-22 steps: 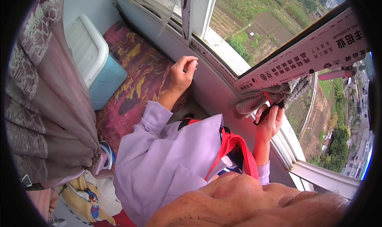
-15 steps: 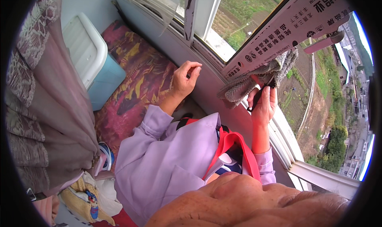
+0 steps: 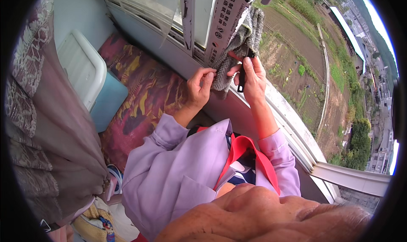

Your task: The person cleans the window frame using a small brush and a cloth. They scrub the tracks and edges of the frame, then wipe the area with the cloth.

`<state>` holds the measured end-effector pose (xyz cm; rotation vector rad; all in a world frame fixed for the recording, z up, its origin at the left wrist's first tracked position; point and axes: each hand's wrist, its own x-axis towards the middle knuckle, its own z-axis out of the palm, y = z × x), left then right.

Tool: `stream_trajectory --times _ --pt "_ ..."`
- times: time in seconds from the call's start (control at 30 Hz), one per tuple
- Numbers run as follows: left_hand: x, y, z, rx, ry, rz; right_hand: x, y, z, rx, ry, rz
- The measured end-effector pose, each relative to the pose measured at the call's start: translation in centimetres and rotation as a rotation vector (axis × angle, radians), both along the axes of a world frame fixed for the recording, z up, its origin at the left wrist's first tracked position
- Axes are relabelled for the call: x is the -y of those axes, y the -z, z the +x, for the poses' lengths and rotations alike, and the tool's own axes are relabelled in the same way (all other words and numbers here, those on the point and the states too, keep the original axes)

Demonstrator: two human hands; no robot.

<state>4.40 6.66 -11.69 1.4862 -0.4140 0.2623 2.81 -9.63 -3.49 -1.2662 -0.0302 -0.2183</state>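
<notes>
My right hand [image 3: 255,79] is closed round a slim black handle [image 3: 241,79] with a hole at its end. What the handle belongs to is hidden in a grey, fluffy cloth [image 3: 222,74], bunched round its upper part. The cloth lies against the edge of a window frame wrapped in white printed film [image 3: 222,23]. With thumb and forefinger together, my left hand [image 3: 198,86] pinches the cloth's left edge.
The open window beside my right arm has a white sill track [image 3: 292,125]; fields and buildings lie far below. To the left stand a blue bin [image 3: 109,100] with a white lid [image 3: 87,68], a patterned mat [image 3: 135,76] and a lace-trimmed curtain [image 3: 63,115].
My right hand has moved left with the cloth and the black handle, toward my left hand. The left fingers, apart from the cloth before, now meet its edge. The printed window frame has shifted left.
</notes>
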Motion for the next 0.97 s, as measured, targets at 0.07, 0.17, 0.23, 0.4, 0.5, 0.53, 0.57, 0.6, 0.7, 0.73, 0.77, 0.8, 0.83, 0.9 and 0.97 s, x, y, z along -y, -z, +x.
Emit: stream_trajectory --times 0.07,0.17,0.23,0.4,0.5,0.53,0.57,0.6,0.7,0.73,0.77,0.8,0.83,0.9,0.97 --pt "0.1 0.0 0.4 0.000 -0.004 -0.078 -0.6 -0.9 -0.5 0.009 -0.065 0.019" --pt "-0.1 -1.1 0.4 -0.001 0.140 -0.163 0.0 0.2 -3.3 0.010 -0.134 0.049" --pt "0.4 -2.5 -0.6 -0.061 0.333 -0.288 0.5 1.2 -4.8 0.037 -0.132 0.019" --pt "0.6 -2.9 -2.6 -0.233 0.633 -0.408 0.9 1.7 -7.4 -0.065 -0.288 -0.118" --pt "0.4 -2.8 -3.7 -0.275 0.475 -0.254 0.3 3.0 -7.7 -0.091 -0.322 -0.168" --pt "0.2 -2.9 -4.0 -0.286 0.406 -0.152 -0.1 3.2 -7.7 -0.078 -0.326 -0.215" --pt "0.0 -3.3 -4.5 -0.342 0.374 -0.253 0.0 3.1 -7.6 -0.104 -0.348 -0.371" --pt "0.3 -3.2 -4.7 -0.170 0.250 -0.267 0.2 2.8 -7.6 -0.001 -0.347 -0.509" --pt "-1.7 -2.6 -5.1 -0.153 0.108 -0.355 1.3 0.1 -6.5 0.230 -0.338 -0.847" --pt "-2.1 -3.0 -5.2 -0.177 0.119 -0.405 2.3 -0.3 -5.8 0.215 -0.221 -0.846" --pt "-2.8 -2.8 -5.2 -0.177 0.142 -0.420 3.5 -0.4 -4.5 0.142 -0.147 -0.637" --pt "-3.5 -2.3 -5.3 -0.176 0.165 -0.434 4.4 -0.2 -3.0 0.068 -0.074 -0.428" --pt "-4.3 -1.7 -5.3 -0.169 0.152 -0.336 5.0 -0.4 -1.3 0.088 -0.038 -0.409" --pt "-4.8 -0.6 -6.0 -0.188 0.141 -0.349 5.3 -1.1 2.4 0.126 -0.012 -0.394" --pt "-4.4 -0.8 -4.8 -0.125 0.139 -0.354 4.5 -1.1 6.2 0.111 -0.095 -0.358"
